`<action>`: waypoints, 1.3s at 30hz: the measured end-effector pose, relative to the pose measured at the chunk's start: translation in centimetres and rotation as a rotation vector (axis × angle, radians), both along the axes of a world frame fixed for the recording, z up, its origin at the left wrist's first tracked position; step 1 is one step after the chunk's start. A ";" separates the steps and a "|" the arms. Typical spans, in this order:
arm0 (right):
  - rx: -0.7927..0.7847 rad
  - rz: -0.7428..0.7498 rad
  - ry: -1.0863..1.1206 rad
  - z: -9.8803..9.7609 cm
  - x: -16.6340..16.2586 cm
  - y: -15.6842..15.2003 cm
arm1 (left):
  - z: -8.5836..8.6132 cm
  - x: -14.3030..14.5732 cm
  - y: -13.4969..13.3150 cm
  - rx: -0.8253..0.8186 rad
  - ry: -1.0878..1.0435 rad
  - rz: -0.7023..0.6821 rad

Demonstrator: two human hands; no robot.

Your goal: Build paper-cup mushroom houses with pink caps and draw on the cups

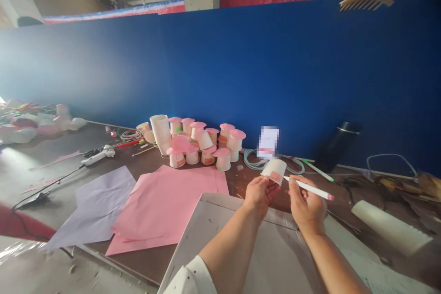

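My left hand (258,196) holds a white paper cup (274,168) upside down, with a pink patch coloured on its side. In my right hand (308,204) is a white marker (313,189) with a pink end, its tip close to the cup's side; whether it touches I cannot tell. Both hands are above a white board (220,225) on the table. To the left stand several decorated paper cups (207,156) with round pink paper tops, and a tall stack of plain paper cups (160,133).
Pink paper sheets (165,206) and a lilac sheet (99,204) lie to the left, near a hot glue gun (98,155). Behind my hands are a coiled cable (253,161) and a green marker (319,171). A dark bottle (339,144) and another cup stack (391,226) are at right.
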State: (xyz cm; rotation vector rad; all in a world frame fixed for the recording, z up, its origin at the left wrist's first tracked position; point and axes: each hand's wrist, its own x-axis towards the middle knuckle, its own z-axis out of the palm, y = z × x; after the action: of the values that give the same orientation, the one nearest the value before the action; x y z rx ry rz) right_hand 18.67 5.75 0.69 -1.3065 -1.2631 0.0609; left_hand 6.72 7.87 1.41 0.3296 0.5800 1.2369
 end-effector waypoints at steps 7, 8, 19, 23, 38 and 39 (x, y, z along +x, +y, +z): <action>0.027 0.033 -0.030 -0.3 0.0 0.1 | 0.7 -0.3 -0.4 0.000 -0.017 -0.012; 0.028 0.037 -0.036 -0.3 0.0 0.0 | 0.6 -0.2 -0.4 0.003 -0.015 -0.015; 0.003 0.007 -0.128 0.0 -0.1 -0.2 | -0.5 0.1 0.0 0.085 0.003 -0.059; 0.014 -0.012 -0.145 0.1 -0.2 -0.1 | -0.7 0.2 0.1 0.097 0.005 -0.050; 0.015 0.041 -0.137 0.1 -0.7 -0.2 | -0.6 0.1 -0.1 0.135 -0.040 -0.051; 0.022 0.043 -0.138 0.1 -0.7 -0.3 | -0.7 0.1 0.0 0.133 -0.037 -0.051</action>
State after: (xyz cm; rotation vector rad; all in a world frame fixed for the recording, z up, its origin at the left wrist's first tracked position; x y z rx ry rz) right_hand 17.98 5.49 0.81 -1.2827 -1.4055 -0.0131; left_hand 6.84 7.87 0.75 0.4297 0.4562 1.2322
